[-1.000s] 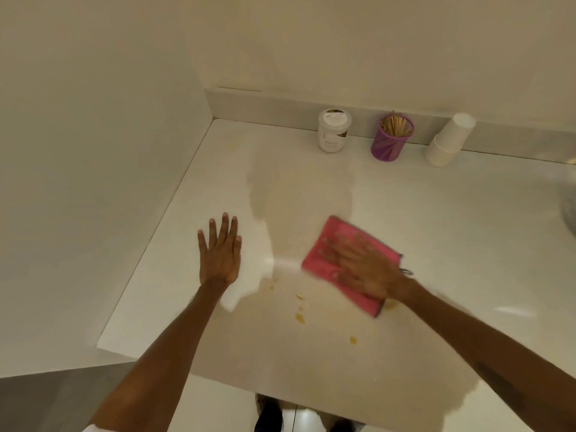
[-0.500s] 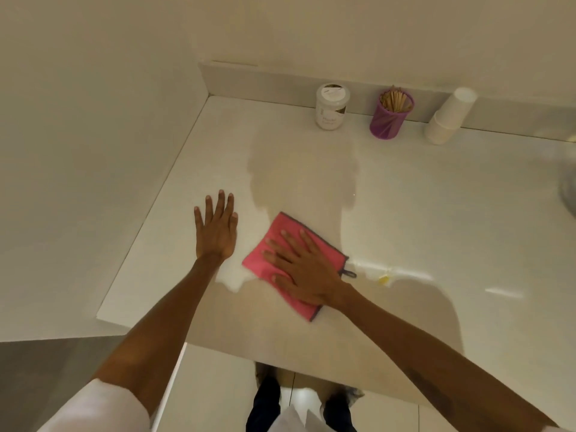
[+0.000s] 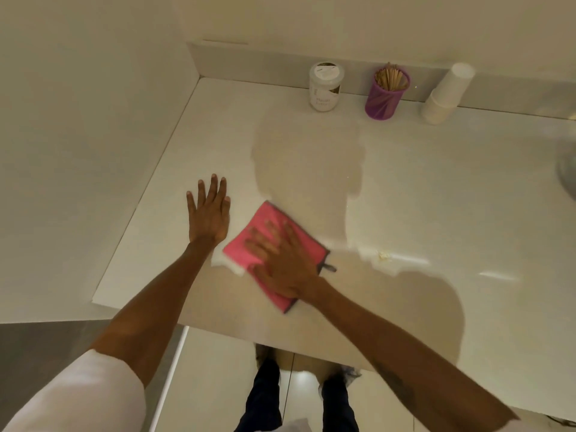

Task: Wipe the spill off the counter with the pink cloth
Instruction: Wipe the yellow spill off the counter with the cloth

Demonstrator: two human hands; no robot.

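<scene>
1. Two hands work the white counter (image 3: 436, 188) as we lean over it: our right hand (image 3: 280, 260) lies flat on the pink cloth (image 3: 265, 241), fingers spread and pressing it down, while our left hand (image 3: 208, 213) rests open and flat just beside the cloth's left corner, bracing us.

2. Set against a second ago, we have swept the cloth leftward toward the left hand; it then lay well to the right, above scattered yellowish drops. Those drops no longer show near the front edge, so we judge that patch wiped.

3. Over the last half second the cloth has barely shifted. The blur on our right fingers suggests the hand is moving, though we cannot tell which way.

4. A small pale-yellow remnant of the spill (image 3: 385, 255) sits to the right of our right hand, well apart from the cloth, with a wet sheen around it. We reckon the job is largely done, with that spot left for a sweep back to the right.

5. Far beyond our fingertips, along the back wall, stand a white jar (image 3: 325, 87), a purple cup of wooden sticks (image 3: 386, 95) and a stack of paper cups (image 3: 445, 95), all clear of the wiping path.

6. The left hand sits where it did in both earlier frames.
</scene>
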